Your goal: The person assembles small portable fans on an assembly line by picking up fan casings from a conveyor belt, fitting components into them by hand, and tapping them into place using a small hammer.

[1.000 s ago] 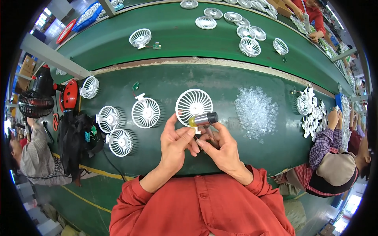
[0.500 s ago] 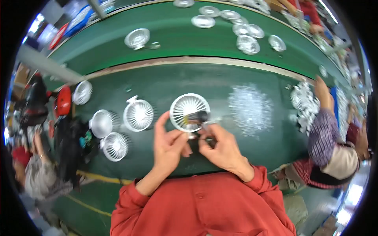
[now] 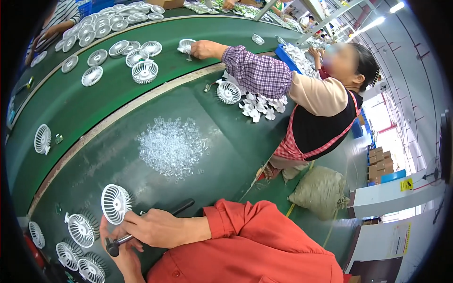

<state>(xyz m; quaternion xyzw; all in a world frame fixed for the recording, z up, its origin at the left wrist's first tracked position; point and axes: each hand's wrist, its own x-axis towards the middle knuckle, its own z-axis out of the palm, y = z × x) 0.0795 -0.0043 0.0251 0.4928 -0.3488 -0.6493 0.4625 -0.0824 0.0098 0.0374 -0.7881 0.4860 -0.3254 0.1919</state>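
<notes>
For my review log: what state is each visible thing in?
White fan cage: tilted on edge, by the left hand
Black-handled hammer: gripped in the right hand
Clear plastic pieces: loose, heaped
White plastic parts: loose, piled
Sack: bulging, neck gathered
Ceiling light: lit
Conveyor belt: running or stopped, unclear

Tube lights (image 3: 370,27) glow at far right; a bright window (image 3: 380,111) stands right, beyond the green floor (image 3: 265,192) and its yellow line (image 3: 290,210).

Parts pile (image 3: 172,148) on table (image 3: 113,160) | fan cages (image 3: 81,230) — left | conveyor (image 3: 85,108) — behind
</notes>
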